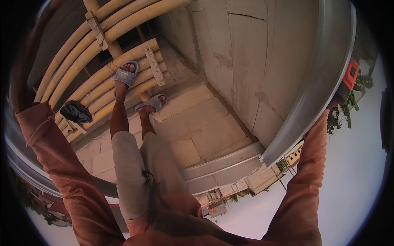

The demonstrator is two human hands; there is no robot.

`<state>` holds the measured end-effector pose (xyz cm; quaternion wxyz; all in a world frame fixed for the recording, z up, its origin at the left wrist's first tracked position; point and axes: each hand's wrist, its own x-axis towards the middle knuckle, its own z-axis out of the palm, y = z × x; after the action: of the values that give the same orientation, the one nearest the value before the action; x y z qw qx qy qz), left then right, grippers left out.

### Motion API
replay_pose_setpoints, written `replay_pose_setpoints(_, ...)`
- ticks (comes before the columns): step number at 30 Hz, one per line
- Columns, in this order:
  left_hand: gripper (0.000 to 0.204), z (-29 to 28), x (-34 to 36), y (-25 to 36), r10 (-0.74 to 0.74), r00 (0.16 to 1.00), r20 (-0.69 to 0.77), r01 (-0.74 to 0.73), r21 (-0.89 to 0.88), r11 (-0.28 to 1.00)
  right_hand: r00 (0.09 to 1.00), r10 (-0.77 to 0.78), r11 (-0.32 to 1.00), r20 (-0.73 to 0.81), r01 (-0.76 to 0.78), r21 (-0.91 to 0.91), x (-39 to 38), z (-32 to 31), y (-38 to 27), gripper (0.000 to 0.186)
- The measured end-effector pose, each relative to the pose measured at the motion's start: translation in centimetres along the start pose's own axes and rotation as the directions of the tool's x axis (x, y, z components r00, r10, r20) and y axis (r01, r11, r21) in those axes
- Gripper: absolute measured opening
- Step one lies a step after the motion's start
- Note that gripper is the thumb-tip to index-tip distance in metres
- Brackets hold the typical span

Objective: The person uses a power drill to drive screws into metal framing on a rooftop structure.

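Note:
My left arm reaches up along the left rim in a rust-coloured sleeve. Beyond its cuff, the bare forearm and my left hand [45, 18] are dark and blurred, so its fingers and anything in them cannot be made out. On the right, my right hand [340, 96] is raised at the outer edge of a long grey metal channel [303, 119]. Its fingers are in shadow and partly hidden, and they appear closed on a red and black tool [351, 74] against the channel.
My sandalled feet [126, 74] straddle a bamboo platform [135, 57] with nailed wooden cleats [155, 65] and a block ledge. A black plastic bag [76, 112] lies on the poles. A grey block wall [246, 61] rises to the right; rooftops show far below.

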<state>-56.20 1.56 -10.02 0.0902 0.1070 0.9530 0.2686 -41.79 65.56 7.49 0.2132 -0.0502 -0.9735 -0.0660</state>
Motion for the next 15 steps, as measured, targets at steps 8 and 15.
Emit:
replay_pose_setpoints(8, 0.031, -3.1, 1.4, 16.7, 0.138, 0.860, -0.491, -0.300, -0.268, 0.915, 0.995, -0.005, 0.989, -0.101, 0.020, 0.143, 1.7, 0.1, -1.7, 0.044)
replay_pose_setpoints(15, 0.059, 12.4, 5.4, 30.9, -0.288, 0.947, 0.145, 0.201, -0.964, 0.175, 0.995, 0.087, 0.965, -0.057, -0.070, 0.251, 0.5, 0.2, -1.4, 0.044)
